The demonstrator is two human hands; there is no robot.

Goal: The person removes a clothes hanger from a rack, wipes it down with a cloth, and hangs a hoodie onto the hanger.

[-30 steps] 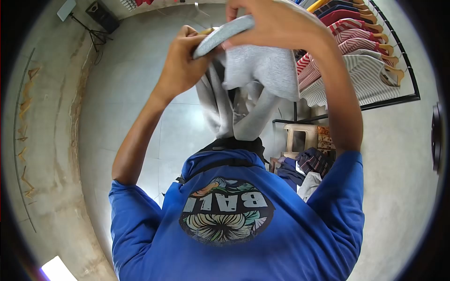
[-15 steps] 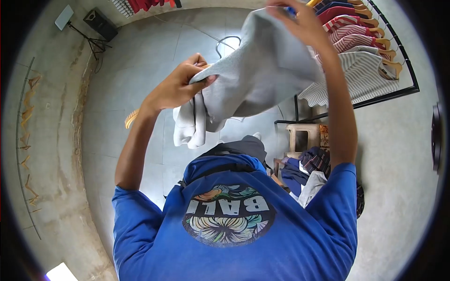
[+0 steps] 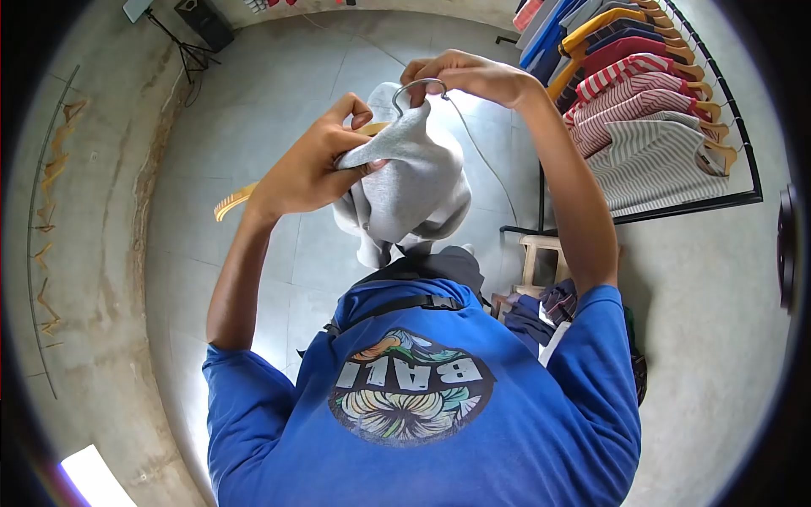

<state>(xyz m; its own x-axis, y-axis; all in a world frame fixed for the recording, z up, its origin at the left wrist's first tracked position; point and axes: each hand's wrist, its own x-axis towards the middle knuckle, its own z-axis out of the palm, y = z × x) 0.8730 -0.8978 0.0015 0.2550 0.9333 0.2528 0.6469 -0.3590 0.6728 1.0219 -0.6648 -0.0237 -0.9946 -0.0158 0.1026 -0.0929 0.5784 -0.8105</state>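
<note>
My left hand (image 3: 312,160) is closed around a light grey garment (image 3: 418,190) and a wooden hanger (image 3: 236,201). One end of the hanger sticks out to the left behind my wrist; most of its body is covered by the cloth and my hand. The metal hook (image 3: 412,87) rises above the fabric, its open curve facing me. My right hand (image 3: 481,78) is at the top of the garment, fingers bent and pinching cloth right beside the hook. Below the hands the garment hangs bunched, so its exact kind cannot be told.
A black rail (image 3: 748,173) at right carries striped and plain shirts (image 3: 663,156) on wooden hangers. Below it stand a stool (image 3: 541,253) and a pile of folded clothes (image 3: 536,321). Bare hangers (image 3: 51,207) line a rod on the left wall. A speaker (image 3: 204,24) stands far left.
My right hand has come down and inward, from stretching the garment up and right to pinching it by the hook. The cloth has gathered beneath. My left hand keeps its hold.
</note>
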